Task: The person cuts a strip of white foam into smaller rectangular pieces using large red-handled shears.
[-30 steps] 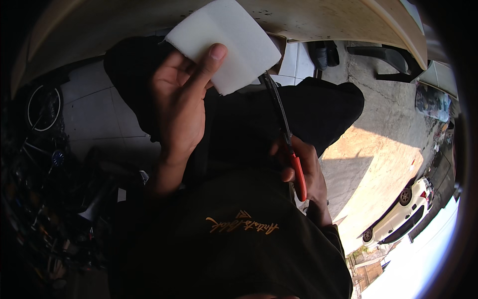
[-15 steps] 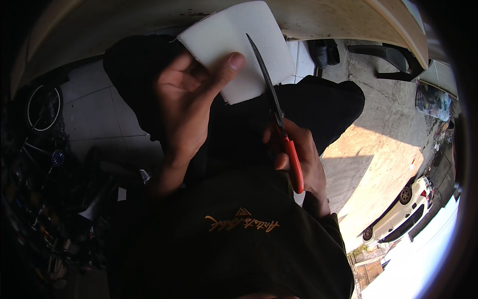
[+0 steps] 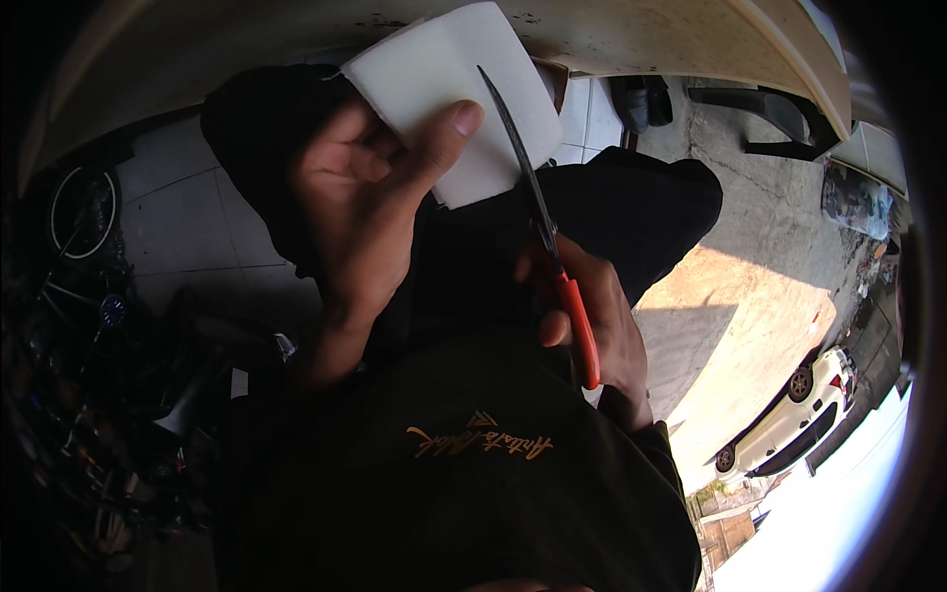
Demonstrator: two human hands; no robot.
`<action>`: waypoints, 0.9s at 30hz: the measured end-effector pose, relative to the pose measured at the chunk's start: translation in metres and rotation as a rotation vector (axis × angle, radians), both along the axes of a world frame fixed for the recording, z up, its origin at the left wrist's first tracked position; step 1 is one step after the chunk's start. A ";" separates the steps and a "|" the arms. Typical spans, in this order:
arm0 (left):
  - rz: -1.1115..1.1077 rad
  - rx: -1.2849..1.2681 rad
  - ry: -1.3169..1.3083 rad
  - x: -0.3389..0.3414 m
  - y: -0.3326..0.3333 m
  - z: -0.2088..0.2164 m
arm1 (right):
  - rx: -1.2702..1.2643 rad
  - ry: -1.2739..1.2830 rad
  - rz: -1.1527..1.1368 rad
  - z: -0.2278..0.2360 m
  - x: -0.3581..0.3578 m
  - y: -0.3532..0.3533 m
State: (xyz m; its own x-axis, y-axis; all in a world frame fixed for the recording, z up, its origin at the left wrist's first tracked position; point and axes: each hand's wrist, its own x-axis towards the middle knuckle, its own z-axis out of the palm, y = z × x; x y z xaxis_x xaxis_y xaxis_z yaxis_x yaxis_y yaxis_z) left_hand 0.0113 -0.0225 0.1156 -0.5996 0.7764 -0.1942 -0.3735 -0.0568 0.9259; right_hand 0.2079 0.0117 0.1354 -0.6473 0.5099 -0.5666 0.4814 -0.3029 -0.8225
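A white, flat, roughly square piece with rounded corners (image 3: 493, 113), perhaps foam or thick cloth, is tilted above my lap. My left hand (image 3: 380, 187) grips its lower left edge, thumb on top and fingers behind. In my right hand (image 3: 597, 296) is a pair of scissors (image 3: 580, 331) with orange-red handles and long dark blades. The blades point up and cross over the right part of the white piece. Whether they lie on it or just above it, I cannot tell. My right fingers are partly hidden behind the handles.
A pale curved table edge (image 3: 631, 44) runs across the top. My dark-trousered knees (image 3: 641, 202) spread below it. Black shoes (image 3: 646, 104) stand on the right, a bicycle wheel (image 3: 84, 212) at the far left. A white car (image 3: 794, 419) is parked outside at lower right.
The white piece has shifted slightly left and turned a little, its right edge now closer to the blades. The scissors and my left hand have moved slightly left.
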 end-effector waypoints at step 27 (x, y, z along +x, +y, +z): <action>-0.085 0.006 -0.104 -0.007 -0.006 -0.001 | 0.009 0.040 -0.120 0.008 -0.003 -0.012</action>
